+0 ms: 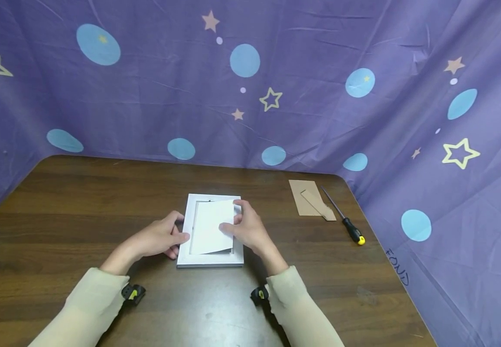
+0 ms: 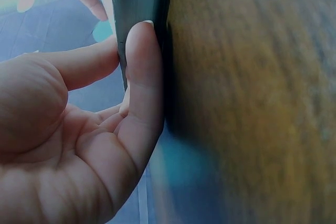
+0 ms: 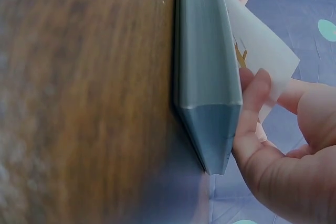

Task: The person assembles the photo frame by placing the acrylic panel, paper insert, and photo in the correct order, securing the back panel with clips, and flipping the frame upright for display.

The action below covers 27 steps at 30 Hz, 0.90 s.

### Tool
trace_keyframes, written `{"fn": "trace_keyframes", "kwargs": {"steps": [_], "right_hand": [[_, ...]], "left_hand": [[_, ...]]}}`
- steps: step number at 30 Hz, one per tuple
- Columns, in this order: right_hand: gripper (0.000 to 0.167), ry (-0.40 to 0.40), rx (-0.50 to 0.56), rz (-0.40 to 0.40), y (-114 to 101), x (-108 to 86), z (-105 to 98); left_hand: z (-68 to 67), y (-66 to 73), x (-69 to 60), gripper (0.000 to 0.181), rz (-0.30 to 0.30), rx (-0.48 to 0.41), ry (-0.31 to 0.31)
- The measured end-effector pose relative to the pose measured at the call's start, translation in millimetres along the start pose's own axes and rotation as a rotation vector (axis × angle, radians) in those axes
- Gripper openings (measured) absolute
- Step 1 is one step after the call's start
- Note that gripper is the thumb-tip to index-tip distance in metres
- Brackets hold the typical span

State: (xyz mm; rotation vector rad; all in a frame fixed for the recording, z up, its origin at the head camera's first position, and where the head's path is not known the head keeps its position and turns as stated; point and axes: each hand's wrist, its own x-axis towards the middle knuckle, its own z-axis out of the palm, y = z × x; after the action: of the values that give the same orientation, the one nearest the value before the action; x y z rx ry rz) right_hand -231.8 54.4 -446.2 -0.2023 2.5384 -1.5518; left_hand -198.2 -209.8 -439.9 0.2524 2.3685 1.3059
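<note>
A white picture frame (image 1: 210, 260) lies flat on the table in the head view. My left hand (image 1: 159, 237) holds its left side, thumb on the upper face and fingers along the outer edge. Over the frame's opening, a white paper sheet (image 1: 212, 226) is tilted, its right side raised. My right hand (image 1: 252, 229) pinches that raised side between thumb and fingers. In the right wrist view the underside of the sheet (image 3: 262, 45) shows a small golden-brown printed shape. The frame's thick side (image 2: 139, 3) fills the upper middle of the left wrist view.
At the back right of the brown wooden table (image 1: 81, 202) lies a tan cardboard sheet (image 1: 298, 202), with a narrow cardboard strip (image 1: 315, 202) over it. Beside them is a screwdriver (image 1: 352, 231) with a black and yellow handle. A purple patterned curtain (image 1: 155, 72) hangs behind the table.
</note>
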Motion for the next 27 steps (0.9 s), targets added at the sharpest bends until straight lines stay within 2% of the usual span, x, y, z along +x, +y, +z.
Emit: {"fn": "trace_keyframes", "kwargs": {"steps": [7,12,27], "right_hand": [[0.083,-0.014,-0.023,-0.023,0.0,-0.5,0.2],[0.083,-0.007,-0.085,-0.043,0.1,-0.5,0.9],[0.08,-0.043,-0.162,-0.052,0.2,-1.1,0.3]], "left_hand": [[0.4,-0.4,1.1,0.063,-0.019,0.009,-0.002],[-0.1,0.1,0.3,0.063,-0.015,0.015,-0.004],[0.3,0.5,0.8,0.065,-0.021,0.011,-0.003]]}}
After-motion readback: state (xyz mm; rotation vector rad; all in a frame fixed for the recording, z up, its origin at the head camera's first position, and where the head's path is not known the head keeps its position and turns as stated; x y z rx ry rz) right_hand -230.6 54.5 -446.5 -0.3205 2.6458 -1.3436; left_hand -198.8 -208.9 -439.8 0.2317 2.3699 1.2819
